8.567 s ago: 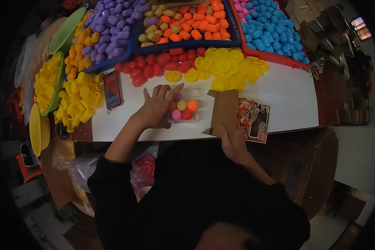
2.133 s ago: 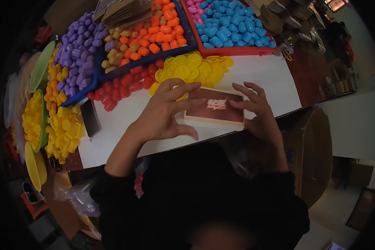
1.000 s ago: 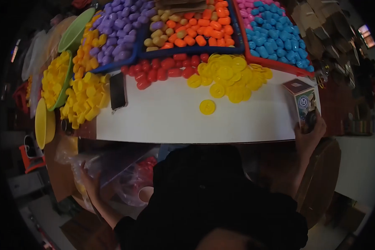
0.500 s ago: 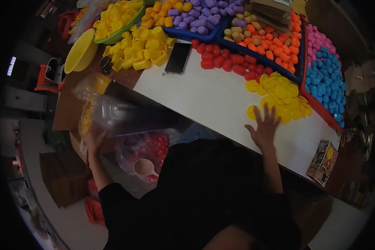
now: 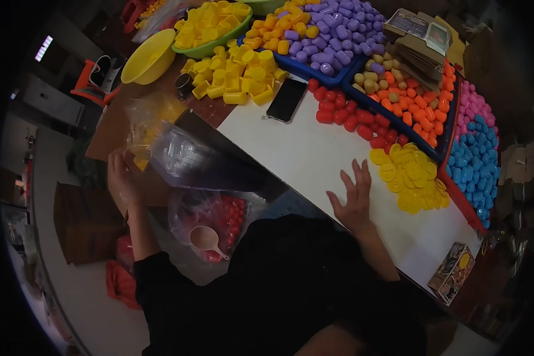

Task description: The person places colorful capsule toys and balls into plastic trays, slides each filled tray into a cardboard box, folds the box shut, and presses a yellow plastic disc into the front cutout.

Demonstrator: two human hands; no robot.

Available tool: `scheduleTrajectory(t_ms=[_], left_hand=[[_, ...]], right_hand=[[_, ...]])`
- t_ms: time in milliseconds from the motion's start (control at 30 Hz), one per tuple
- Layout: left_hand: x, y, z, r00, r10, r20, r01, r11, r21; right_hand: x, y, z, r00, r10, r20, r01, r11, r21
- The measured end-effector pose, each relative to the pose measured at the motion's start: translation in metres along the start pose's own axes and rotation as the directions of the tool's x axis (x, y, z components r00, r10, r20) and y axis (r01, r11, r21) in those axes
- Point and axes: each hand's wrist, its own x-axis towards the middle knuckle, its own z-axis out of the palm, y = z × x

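At the left, my left hand [image 5: 123, 178] has its fingers closed at the edge of a clear plastic bag [image 5: 151, 121] that has something yellow inside. The bag lies over an opened cardboard box [image 5: 108, 132]. My right hand [image 5: 356, 199] is held over the white tabletop [image 5: 291, 154], fingers spread and nothing in them. Just to its right lies a pile of flat yellow discs [image 5: 412, 178]. Beyond them runs a row of red capsules [image 5: 356, 115], and a black phone [image 5: 287, 101] rests to their left.
Blue trays hold purple capsules [image 5: 338, 35] and orange capsules [image 5: 418, 107]; a red-rimmed tray holds blue capsules [image 5: 471, 163]. Yellow cups [image 5: 237, 74] are heaped near a yellow bowl [image 5: 148, 58]. A scoop [image 5: 204, 238] lies on a bag of red pieces below. A small printed box [image 5: 455, 272] stands front right.
My right hand has moved left, away from the yellow discs. My left hand has shifted up and left along the bag. The camera view has turned slightly.
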Motion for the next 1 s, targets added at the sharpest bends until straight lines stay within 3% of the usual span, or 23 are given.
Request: scheduleTrajectory(t_ms=[33,67,133,167,200,233,267,300,333,400,433,467,500,533,567,633,700,767,800,867,933,967,1000], left_hand=[[0.001,0.009,-0.001,0.980,-0.178,-0.086,0.147,0.946,-0.290],[0.000,0.021,-0.001,0.923,-0.368,-0.111,0.246,0.789,-0.563],[-0.011,0.057,0.012,0.891,-0.435,0.132,0.233,0.187,-0.954],[-0.021,0.079,0.023,0.921,-0.265,0.285,0.311,0.063,-0.948],[-0.028,0.124,0.025,0.807,-0.213,0.551,0.482,-0.300,-0.823],[-0.043,0.145,0.043,0.777,0.066,0.626,0.600,-0.377,-0.705],[-0.061,0.157,0.060,0.692,0.314,0.650,0.712,-0.442,-0.545],[-0.063,0.170,0.069,0.500,0.508,0.701,0.866,-0.312,-0.392],[-0.061,0.179,0.075,0.268,0.661,0.701,0.962,-0.141,-0.235],[-0.024,0.168,0.102,0.259,0.582,0.771,0.861,0.222,-0.457],[0.005,0.156,0.123,0.557,0.320,0.767,0.641,0.421,-0.642],[0.032,0.118,0.174,0.682,0.060,0.729,0.473,0.724,-0.502],[0.071,0.111,0.185,0.855,-0.130,0.502,0.324,0.890,-0.321],[0.099,0.090,0.202,0.743,-0.322,0.587,0.551,0.792,-0.263],[0.105,0.039,0.253,0.824,-0.277,0.494,0.380,0.917,-0.120],[0.111,-0.015,0.321,0.762,-0.255,0.595,0.276,0.959,0.056],[0.108,-0.045,0.365,0.689,-0.189,0.700,0.194,0.978,0.072],[0.115,-0.036,0.359,0.631,-0.273,0.726,0.268,0.955,0.126],[0.119,-0.033,0.352,0.635,-0.251,0.731,0.251,0.962,0.112],[0.125,-0.027,0.335,0.753,-0.290,0.591,0.271,0.955,0.123],[0.152,-0.004,0.300,0.712,-0.406,0.573,0.510,0.860,-0.025],[0.153,0.007,0.284,0.721,-0.311,0.619,0.639,0.643,-0.422],[0.153,0.024,0.264,0.755,-0.217,0.619,0.656,0.270,-0.705]], right_hand=[[0.005,-0.012,0.000,0.999,-0.033,0.007,0.032,0.985,0.169],[0.010,-0.023,0.000,0.998,-0.068,0.010,0.060,0.941,0.333],[0.018,-0.045,-0.004,0.993,-0.119,-0.006,0.113,0.921,0.372],[0.020,-0.055,-0.005,0.984,-0.176,-0.017,0.167,0.897,0.410],[0.022,-0.063,-0.004,0.980,-0.186,-0.076,0.200,0.930,0.308],[0.023,-0.062,-0.003,0.980,-0.184,-0.073,0.198,0.932,0.305],[0.023,-0.060,-0.001,0.974,-0.225,0.021,0.218,0.961,0.173],[0.023,-0.057,0.001,0.961,-0.249,0.122,0.246,0.969,0.040],[0.017,-0.052,0.002,0.962,-0.243,0.125,0.241,0.970,0.031],[0.001,-0.037,0.000,0.952,-0.108,0.288,0.074,0.989,0.126],[0.001,-0.033,-0.005,0.952,-0.095,0.291,0.064,0.991,0.114],[-0.001,-0.032,-0.013,0.930,-0.095,0.355,0.084,0.995,0.045],[-0.005,-0.034,-0.018,0.904,-0.085,0.419,0.103,0.994,-0.022],[-0.011,-0.036,-0.018,0.906,-0.055,0.421,0.078,0.996,-0.038],[-0.018,-0.035,-0.013,0.911,-0.067,0.407,0.104,0.992,-0.068],[-0.026,-0.034,-0.006,0.925,-0.031,0.378,0.092,0.985,-0.143],[-0.033,-0.037,-0.003,0.956,-0.058,0.289,0.104,0.983,-0.149],[-0.037,-0.036,-0.004,0.964,-0.014,0.267,0.061,0.984,-0.169],[-0.037,-0.036,-0.002,0.967,-0.014,0.254,0.056,0.986,-0.160],[-0.038,-0.036,0.001,0.969,0.014,0.248,0.026,0.987,-0.156],[-0.039,-0.035,0.002,0.964,0.024,0.266,0.015,0.990,-0.142],[-0.037,-0.035,0.004,0.963,0.035,0.269,0.002,0.990,-0.138],[-0.037,-0.036,0.006,0.962,0.048,0.270,-0.013,0.991,-0.132]])
